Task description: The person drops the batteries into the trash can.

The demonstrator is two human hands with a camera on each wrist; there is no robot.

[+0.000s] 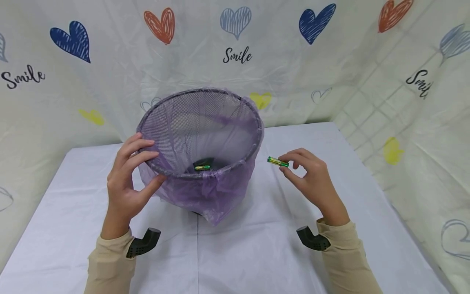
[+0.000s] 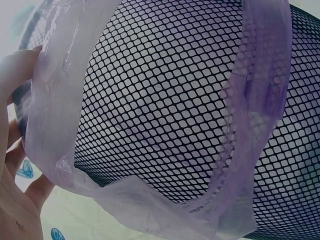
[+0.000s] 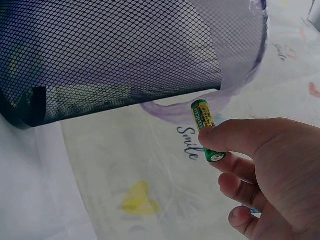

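Observation:
A black mesh wastebasket [image 1: 183, 176], lined with a thin purple plastic bag [image 1: 227, 192], tilts with its mouth toward me on the table. My left hand [image 1: 126, 179] grips its left rim, fingers over the edge and thumb at the front; the left wrist view shows that hand [image 2: 20, 200] beside the bag's folded edge. Inside the basket, low down, lies one green-and-gold battery [image 1: 202, 168]. To the right of the basket, my right hand [image 1: 312, 175] pinches another battery [image 1: 278, 162] between thumb and fingers, above the table and apart from the rim.
A white cloth [image 1: 235, 261] covers the table. Behind it and on the right hangs a pale sheet [image 1: 279, 73] printed with hearts and "Smile". A black curved device sits at each wrist, the left one [image 1: 145, 243] and the right one [image 1: 312, 239].

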